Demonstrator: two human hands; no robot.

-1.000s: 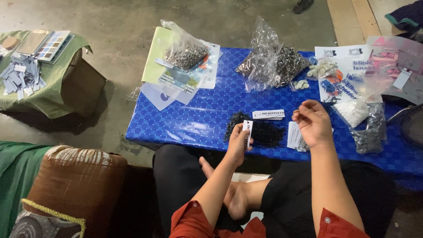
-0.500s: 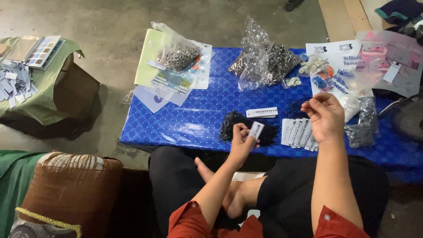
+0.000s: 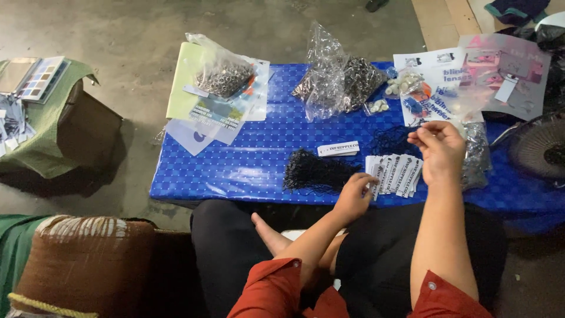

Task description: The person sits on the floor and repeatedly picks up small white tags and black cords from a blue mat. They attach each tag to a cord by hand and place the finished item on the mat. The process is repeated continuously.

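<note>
I see the left hand [image 3: 355, 197] low at the near edge of the blue table [image 3: 247, 159], fingers curled down onto the left end of a fanned row of white paper tags [image 3: 395, 174]; it looks pinched on one tag, but I can't tell for sure how firm the grip is. The right hand [image 3: 438, 150] is raised just above the right end of the same tags, thumb and forefinger pressed together on something thin and dark, likely a string, too small to make out.

A heap of black strings [image 3: 312, 172] lies just left of the left hand, touching nothing else. One single white tag [image 3: 338, 148] lies flat behind that heap. Further back sit a clear bag of dark small parts [image 3: 341, 85] at centre and another clear bag of metal rings [image 3: 223, 76] on papers at the left. A small bag of white beads [image 3: 403, 82] is near the right rear. A fan grille [image 3: 538, 147] shows at the right edge. On the floor left, a green-covered box [image 3: 47, 123].
</note>
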